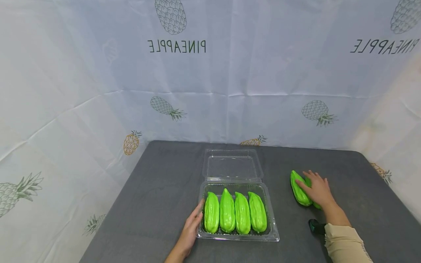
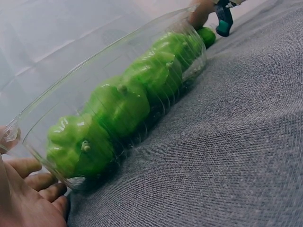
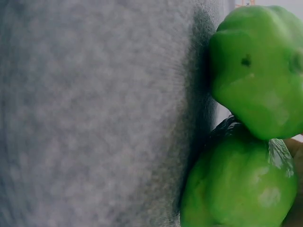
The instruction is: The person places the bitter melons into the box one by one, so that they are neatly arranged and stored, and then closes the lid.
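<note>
In the head view, four-sided clear plastic clamshell box [image 1: 274, 239] lies with its lid [image 1: 232, 166] folded back. Inside it, several green ribbed vegetables [image 1: 227, 215], looking like bitter melons, stand side by side in a row. My left hand [image 1: 189, 230] touches the box's left wall, its fingers [image 2: 40, 181] stretched along the outside. To the right of the box, my right hand [image 1: 317, 190] rests over two more green vegetables, its thumb across the left one [image 1: 297, 188]. The other vegetable [image 3: 241, 189] is mostly hidden by the hand in the head view; in the right wrist view both lie close together.
A dark grey cloth-covered table [image 1: 158, 182] carries everything. White curtains [image 1: 230, 73] with pineapple prints hang behind it and at both sides. A small black device [image 1: 316, 227] sits by the right sleeve [image 1: 345, 243].
</note>
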`<state>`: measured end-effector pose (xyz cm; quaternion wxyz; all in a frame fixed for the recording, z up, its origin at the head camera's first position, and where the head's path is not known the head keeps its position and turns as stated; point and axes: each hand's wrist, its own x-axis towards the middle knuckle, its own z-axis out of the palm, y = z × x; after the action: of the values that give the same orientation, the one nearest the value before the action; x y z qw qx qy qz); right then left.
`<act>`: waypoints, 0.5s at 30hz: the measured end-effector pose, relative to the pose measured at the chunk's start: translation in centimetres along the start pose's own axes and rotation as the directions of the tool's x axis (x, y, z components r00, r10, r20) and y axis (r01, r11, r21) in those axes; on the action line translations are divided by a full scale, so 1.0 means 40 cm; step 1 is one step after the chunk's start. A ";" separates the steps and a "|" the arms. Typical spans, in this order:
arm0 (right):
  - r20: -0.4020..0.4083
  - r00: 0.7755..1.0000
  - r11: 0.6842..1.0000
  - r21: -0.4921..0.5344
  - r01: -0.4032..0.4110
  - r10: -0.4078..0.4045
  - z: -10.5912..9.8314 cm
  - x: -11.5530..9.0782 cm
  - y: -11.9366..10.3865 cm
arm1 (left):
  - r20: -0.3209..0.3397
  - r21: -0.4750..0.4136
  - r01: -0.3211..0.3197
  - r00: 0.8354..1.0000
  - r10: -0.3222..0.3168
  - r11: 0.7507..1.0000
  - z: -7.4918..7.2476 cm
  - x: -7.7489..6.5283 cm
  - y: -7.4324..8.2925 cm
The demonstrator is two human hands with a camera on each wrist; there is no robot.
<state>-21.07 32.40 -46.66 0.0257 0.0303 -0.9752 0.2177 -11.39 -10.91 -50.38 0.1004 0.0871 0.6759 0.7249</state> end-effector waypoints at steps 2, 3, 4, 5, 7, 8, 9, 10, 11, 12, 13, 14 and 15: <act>0.003 1.000 1.000 0.005 0.005 -0.005 0.001 -0.001 -0.001 | 0.000 0.000 0.001 1.000 -0.001 1.000 0.000 0.000 0.000; 0.000 1.000 1.000 0.009 0.009 -0.009 0.002 -0.001 -0.002 | 0.000 0.002 0.002 1.000 -0.002 1.000 0.000 0.000 0.000; -0.008 1.000 1.000 0.011 0.017 -0.016 0.003 -0.002 -0.003 | -0.001 0.002 0.002 1.000 -0.002 1.000 0.000 0.000 0.000; -0.019 1.000 1.000 0.012 0.023 -0.023 0.003 -0.003 -0.005 | -0.001 0.002 0.001 1.000 -0.001 1.000 0.000 0.000 0.000; -0.047 0.998 0.999 0.011 0.037 -0.037 0.004 -0.004 -0.009 | 0.000 -0.002 0.002 1.000 -0.002 1.000 0.000 0.000 0.001; -0.058 0.997 0.999 0.013 0.046 -0.045 0.005 -0.004 -0.012 | 0.000 -0.003 0.003 1.000 -0.003 1.000 0.000 0.001 0.001; -0.063 0.996 0.998 0.014 0.060 -0.059 0.006 -0.003 -0.015 | 0.000 -0.002 0.004 1.000 -0.004 1.000 0.000 0.001 0.001; -0.061 0.995 0.997 0.015 0.074 -0.073 0.009 -0.003 -0.019 | 0.000 -0.004 0.005 1.000 -0.005 1.000 0.000 0.001 0.002; -0.059 0.994 0.996 0.014 0.091 -0.090 0.011 -0.001 -0.024 | -0.002 -0.003 0.006 1.000 -0.006 1.000 0.000 0.002 0.002; -0.050 0.993 0.994 0.018 0.104 -0.103 0.014 0.000 -0.028 | -0.004 0.000 0.008 1.000 -0.008 1.000 0.000 0.002 0.002; -0.037 0.992 0.993 0.024 0.117 -0.117 0.017 0.000 -0.033 | -0.005 0.003 0.010 1.000 -0.010 1.000 0.000 0.002 0.002; -0.020 0.992 0.991 0.030 0.127 -0.127 0.021 0.001 -0.037 | -0.009 0.006 0.012 1.000 -0.012 1.000 0.000 0.002 0.003; -0.009 0.990 0.990 0.027 0.138 -0.138 0.024 0.002 -0.040 | -0.010 0.007 0.013 1.000 -0.013 1.000 0.000 0.002 0.003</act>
<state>-21.06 30.55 -46.87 0.0436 0.0975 -0.9676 0.2288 -11.47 -10.88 -50.27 0.1015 0.0796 0.6796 0.7221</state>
